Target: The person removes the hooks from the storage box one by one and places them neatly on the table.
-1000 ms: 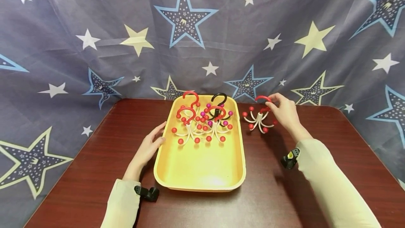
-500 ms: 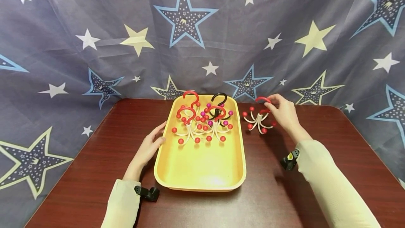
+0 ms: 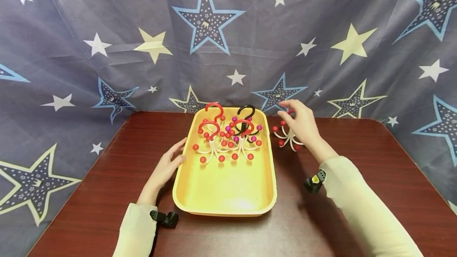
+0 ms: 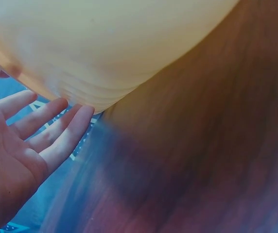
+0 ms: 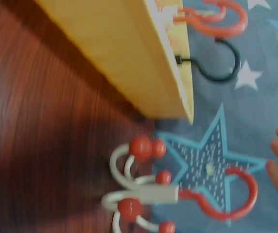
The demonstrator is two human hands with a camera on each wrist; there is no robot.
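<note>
My left hand (image 3: 166, 169) rests at the left side of a yellow plastic tray (image 3: 225, 189), its fingers nearly straight along the outer wall. The left wrist view shows those fingertips (image 4: 88, 111) against the tray's outside. My right hand (image 3: 301, 124) is in the air right of the tray with nothing in it, fingers apart and slightly bent. Below and behind it, a multi-arm hook hanger (image 5: 158, 194) with a red hook, white arms and red ball tips stands on the table. In the head view the hand partly hides its hook.
Three similar hangers (image 3: 212, 146) with red hooks stand in the tray's far half, alongside a black hanger (image 3: 244, 127) with purple ball tips. The dark red wooden table (image 3: 107, 193) ends at a grey star-patterned curtain (image 3: 143, 74).
My right hand has let go of the hanger's red hook and moved left, nearer the tray. That hanger stays standing on the table. My left hand has kept its place.
</note>
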